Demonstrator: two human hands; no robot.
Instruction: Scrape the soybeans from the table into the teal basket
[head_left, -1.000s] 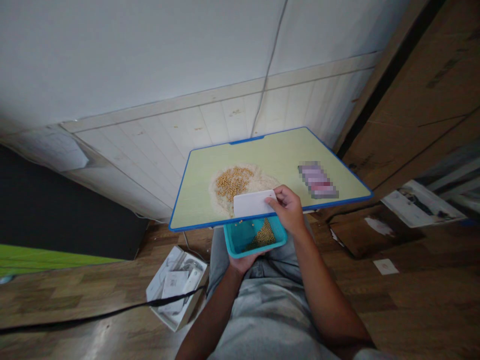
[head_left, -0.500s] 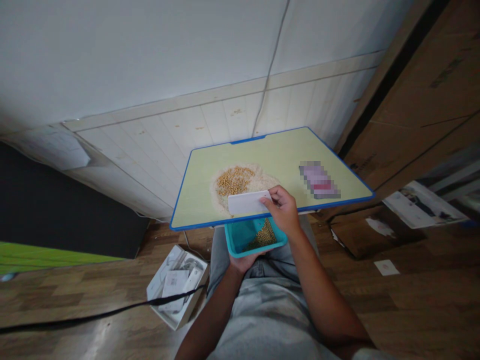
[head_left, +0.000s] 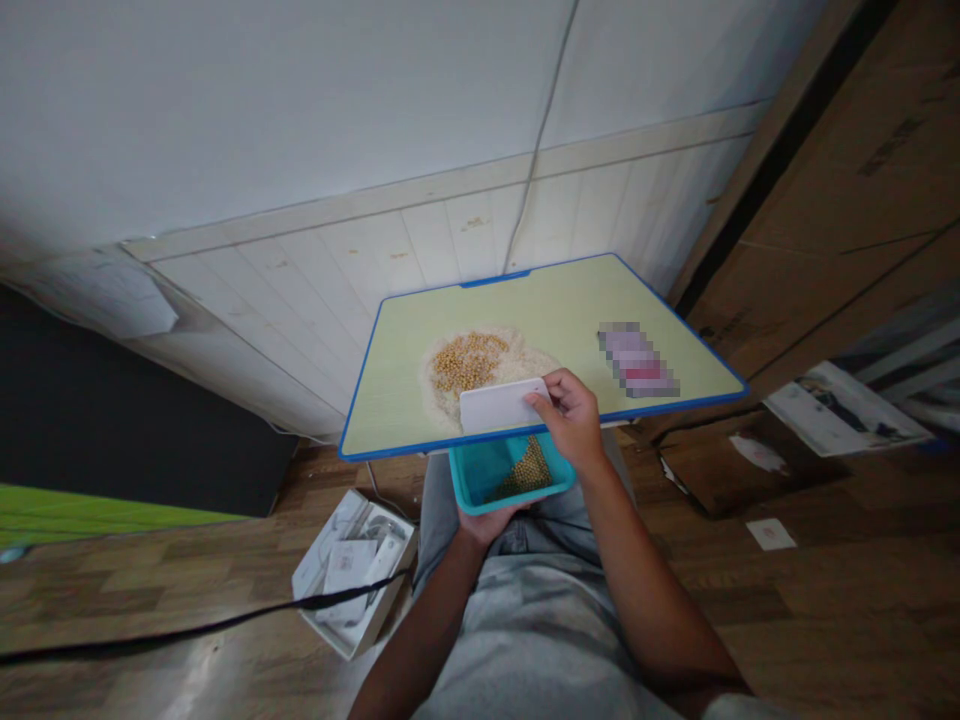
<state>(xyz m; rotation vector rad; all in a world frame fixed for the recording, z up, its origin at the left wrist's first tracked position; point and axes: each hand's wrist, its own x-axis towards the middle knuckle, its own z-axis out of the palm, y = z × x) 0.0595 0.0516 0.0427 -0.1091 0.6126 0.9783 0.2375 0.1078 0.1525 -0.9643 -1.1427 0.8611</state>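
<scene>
Between thumb and fingers, my right hand (head_left: 571,415) grips a flat white card (head_left: 501,406) by its right end. The card stands on edge near the table's front rim, in front of a pile of soybeans (head_left: 466,362) mixed with white rice (head_left: 529,362). Just below the rim, a teal plastic tray (head_left: 472,468) rests on my left hand (head_left: 487,522), which supports it from underneath; most of those fingers are hidden. Greenish-brown beans (head_left: 531,470) lie in the right part of the tray.
The small table (head_left: 397,400) has a pale green top and blue edging. A pixelated pinkish item (head_left: 637,360) lies on its right side. On the floor stand an open white box (head_left: 352,560) at left and cardboard (head_left: 735,465) at right. A black strap (head_left: 225,622) crosses lower left.
My right hand and the white card have shifted slightly to the right. The tray and my left hand look unmoved.
</scene>
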